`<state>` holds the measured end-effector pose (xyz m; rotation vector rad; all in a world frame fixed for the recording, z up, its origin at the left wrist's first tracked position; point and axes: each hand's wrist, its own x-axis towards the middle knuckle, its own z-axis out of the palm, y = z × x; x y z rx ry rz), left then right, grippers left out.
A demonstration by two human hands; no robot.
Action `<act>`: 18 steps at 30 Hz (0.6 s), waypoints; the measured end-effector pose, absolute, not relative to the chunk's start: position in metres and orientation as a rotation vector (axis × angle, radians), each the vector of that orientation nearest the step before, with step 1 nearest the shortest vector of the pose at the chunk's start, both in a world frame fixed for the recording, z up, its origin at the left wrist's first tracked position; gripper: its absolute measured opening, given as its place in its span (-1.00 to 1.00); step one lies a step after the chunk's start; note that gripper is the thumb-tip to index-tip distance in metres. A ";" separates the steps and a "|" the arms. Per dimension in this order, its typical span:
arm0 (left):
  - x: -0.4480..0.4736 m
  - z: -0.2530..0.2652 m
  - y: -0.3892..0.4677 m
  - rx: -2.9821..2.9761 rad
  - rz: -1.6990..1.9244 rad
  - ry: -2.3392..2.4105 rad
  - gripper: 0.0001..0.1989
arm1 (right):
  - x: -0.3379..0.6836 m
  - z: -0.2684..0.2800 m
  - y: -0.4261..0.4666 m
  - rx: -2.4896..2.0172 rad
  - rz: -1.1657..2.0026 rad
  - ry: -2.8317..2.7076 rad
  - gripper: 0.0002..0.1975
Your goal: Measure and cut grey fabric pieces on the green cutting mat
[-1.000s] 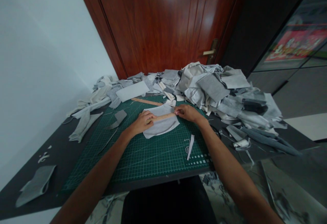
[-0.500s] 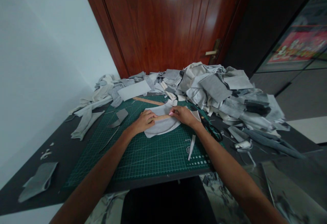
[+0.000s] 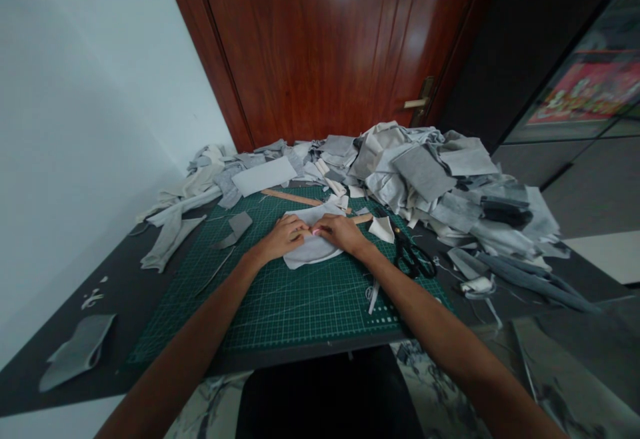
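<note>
A pale grey piece of fabric [image 3: 311, 252] lies on the green cutting mat [image 3: 295, 312] with a wooden ruler [image 3: 363, 218] across it. My left hand [image 3: 283, 237] presses the ruler down on the fabric, its fingers bent over the wood. Pinched in my right hand [image 3: 342, 233] is a small pink piece, probably tailor's chalk [image 3: 315, 231], held at the ruler close to my left fingertips. The right hand covers the middle of the ruler; its far end shows beyond the hand.
Black scissors [image 3: 414, 259] lie right of my right forearm, beside a cream scrap [image 3: 383, 229]. Another wooden strip [image 3: 290, 197] lies behind the fabric. A large heap of grey fabric [image 3: 425, 172] lines the back and right. Folded grey cloth [image 3: 80, 349] sits at the left.
My right hand has slid left along the ruler with the pink chalk, close to my left hand. The ruler's right end and the scissors now show more. My left hand stays put.
</note>
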<state>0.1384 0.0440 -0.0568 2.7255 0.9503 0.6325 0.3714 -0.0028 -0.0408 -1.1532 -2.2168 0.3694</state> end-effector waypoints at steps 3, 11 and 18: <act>0.138 -0.058 0.044 2.724 0.641 0.944 -0.78 | 0.371 -0.041 -0.003 -1.163 0.347 -2.226 -0.86; 0.139 -0.056 0.043 2.715 0.622 0.963 -0.78 | 0.374 -0.038 -0.001 -1.226 0.286 -2.284 -0.83; 0.137 -0.057 0.045 2.726 0.638 0.948 -0.77 | 0.380 -0.035 -0.001 -1.268 0.263 -2.297 -0.85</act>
